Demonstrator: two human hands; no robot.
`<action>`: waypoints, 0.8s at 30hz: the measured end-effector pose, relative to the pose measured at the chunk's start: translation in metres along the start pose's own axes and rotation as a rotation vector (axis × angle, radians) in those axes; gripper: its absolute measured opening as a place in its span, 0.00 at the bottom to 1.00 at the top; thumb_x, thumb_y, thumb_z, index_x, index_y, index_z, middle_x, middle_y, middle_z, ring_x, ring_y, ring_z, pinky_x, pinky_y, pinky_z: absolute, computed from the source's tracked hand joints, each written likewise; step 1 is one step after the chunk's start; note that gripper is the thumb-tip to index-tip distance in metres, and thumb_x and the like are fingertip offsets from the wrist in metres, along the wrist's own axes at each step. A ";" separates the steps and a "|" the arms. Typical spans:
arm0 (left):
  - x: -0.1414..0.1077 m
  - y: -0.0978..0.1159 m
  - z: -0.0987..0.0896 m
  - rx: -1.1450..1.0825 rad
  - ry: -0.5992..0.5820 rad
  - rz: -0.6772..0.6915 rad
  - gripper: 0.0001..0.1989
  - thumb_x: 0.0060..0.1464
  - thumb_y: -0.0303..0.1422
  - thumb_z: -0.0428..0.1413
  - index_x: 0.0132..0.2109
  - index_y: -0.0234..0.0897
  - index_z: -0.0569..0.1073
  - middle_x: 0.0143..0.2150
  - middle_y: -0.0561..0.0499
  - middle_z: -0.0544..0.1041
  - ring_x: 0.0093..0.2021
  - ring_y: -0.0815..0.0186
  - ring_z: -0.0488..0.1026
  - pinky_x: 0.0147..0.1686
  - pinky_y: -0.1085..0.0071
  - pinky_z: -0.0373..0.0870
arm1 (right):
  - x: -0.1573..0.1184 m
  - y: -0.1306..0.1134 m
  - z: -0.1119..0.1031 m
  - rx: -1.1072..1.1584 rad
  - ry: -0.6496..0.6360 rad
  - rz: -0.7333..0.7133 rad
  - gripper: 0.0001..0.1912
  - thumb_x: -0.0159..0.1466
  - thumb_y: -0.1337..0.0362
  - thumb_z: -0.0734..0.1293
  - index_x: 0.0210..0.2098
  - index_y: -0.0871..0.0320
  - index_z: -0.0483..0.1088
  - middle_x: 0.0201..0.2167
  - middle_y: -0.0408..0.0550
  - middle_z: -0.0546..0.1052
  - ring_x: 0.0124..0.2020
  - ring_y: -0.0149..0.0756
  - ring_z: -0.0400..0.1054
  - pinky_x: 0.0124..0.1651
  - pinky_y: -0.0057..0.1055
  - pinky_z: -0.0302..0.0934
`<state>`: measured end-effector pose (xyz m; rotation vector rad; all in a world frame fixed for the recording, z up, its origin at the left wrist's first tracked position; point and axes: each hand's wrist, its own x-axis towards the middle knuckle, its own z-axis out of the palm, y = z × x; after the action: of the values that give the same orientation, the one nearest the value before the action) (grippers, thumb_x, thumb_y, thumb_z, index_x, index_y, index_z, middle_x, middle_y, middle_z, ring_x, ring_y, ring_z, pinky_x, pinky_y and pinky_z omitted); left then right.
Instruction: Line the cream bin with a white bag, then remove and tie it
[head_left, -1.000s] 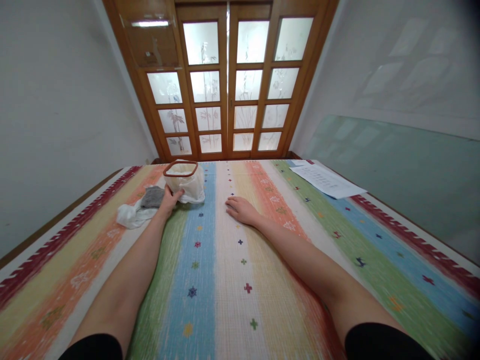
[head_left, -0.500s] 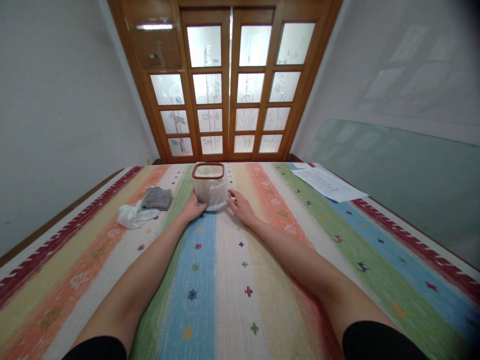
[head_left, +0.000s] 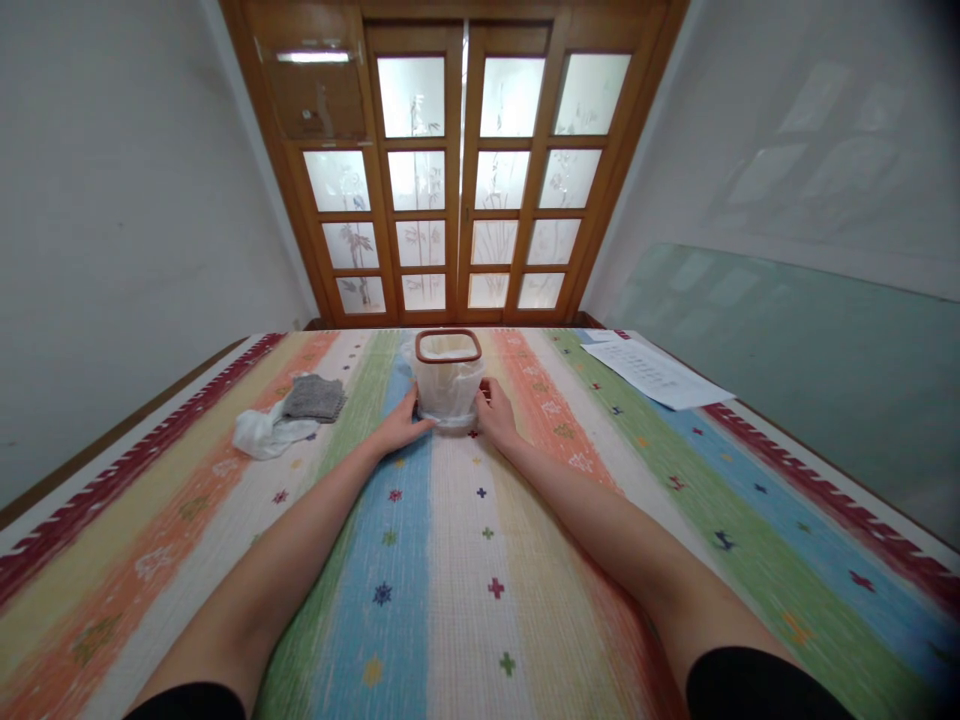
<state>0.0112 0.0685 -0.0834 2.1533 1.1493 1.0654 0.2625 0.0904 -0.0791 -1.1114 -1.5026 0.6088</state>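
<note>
A small bin (head_left: 450,385) with a brown rectangular rim stands upright near the far edge of the table, with a thin white plastic bag lining it and hanging over its outside. My left hand (head_left: 403,425) is at the bin's lower left side, thumb stretched along its front and fingers apart, partly hidden behind the bag. On the right side, my right hand (head_left: 495,410) has its fingers bent together at the lower edge of the bag; what they pinch is too small to make out.
A folded grey cloth (head_left: 315,397) and a crumpled white plastic bag (head_left: 266,432) lie on the left of the striped tablecloth (head_left: 465,540). Printed paper sheets (head_left: 656,370) lie at the far right. Wooden glazed doors (head_left: 459,180) stand beyond the table.
The bin has moved to the right and slightly nearer, and my left hand has moved right with it. My right hand has closed in on the bag, its fingers more bent.
</note>
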 end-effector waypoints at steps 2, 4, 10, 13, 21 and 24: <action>0.004 0.002 -0.003 0.026 0.062 -0.032 0.42 0.58 0.41 0.62 0.74 0.36 0.57 0.74 0.35 0.63 0.74 0.47 0.60 0.74 0.46 0.55 | 0.001 -0.001 -0.004 -0.040 0.104 -0.003 0.13 0.71 0.56 0.59 0.45 0.54 0.71 0.43 0.50 0.79 0.43 0.42 0.73 0.48 0.40 0.66; 0.009 0.007 -0.011 0.063 0.219 -0.092 0.34 0.60 0.38 0.59 0.71 0.36 0.63 0.70 0.35 0.68 0.70 0.49 0.66 0.71 0.46 0.59 | 0.002 -0.002 -0.009 -0.075 0.202 -0.021 0.13 0.72 0.56 0.58 0.43 0.54 0.72 0.42 0.50 0.78 0.44 0.43 0.71 0.50 0.41 0.65; 0.027 0.050 -0.041 0.200 0.456 0.010 0.17 0.62 0.32 0.55 0.58 0.41 0.74 0.57 0.44 0.76 0.59 0.56 0.74 0.64 0.53 0.70 | 0.001 -0.007 -0.015 -0.088 0.221 -0.187 0.14 0.73 0.56 0.59 0.49 0.55 0.70 0.48 0.54 0.74 0.49 0.44 0.69 0.50 0.43 0.67; 0.040 0.072 -0.041 0.290 0.449 0.117 0.18 0.62 0.31 0.56 0.58 0.41 0.75 0.59 0.42 0.73 0.63 0.55 0.70 0.67 0.53 0.66 | -0.004 -0.013 -0.013 -0.154 0.202 -0.375 0.15 0.73 0.57 0.60 0.55 0.54 0.68 0.53 0.55 0.72 0.56 0.47 0.66 0.59 0.50 0.65; 0.079 0.081 -0.044 0.442 0.216 0.185 0.08 0.63 0.34 0.58 0.45 0.39 0.80 0.55 0.42 0.78 0.60 0.51 0.71 0.66 0.48 0.64 | -0.023 -0.035 -0.017 -0.294 -0.011 -0.606 0.19 0.71 0.59 0.64 0.61 0.48 0.67 0.69 0.54 0.63 0.70 0.51 0.58 0.71 0.57 0.55; 0.081 0.081 -0.048 0.381 0.155 0.221 0.08 0.63 0.35 0.58 0.45 0.40 0.81 0.52 0.44 0.81 0.59 0.52 0.72 0.67 0.47 0.63 | -0.024 -0.040 -0.018 -0.242 -0.045 -0.520 0.22 0.71 0.57 0.64 0.64 0.46 0.65 0.72 0.52 0.59 0.73 0.53 0.53 0.75 0.59 0.49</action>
<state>0.0393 0.0954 0.0345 2.5795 1.2925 1.2040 0.2653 0.0486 -0.0519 -0.8329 -1.8485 0.0937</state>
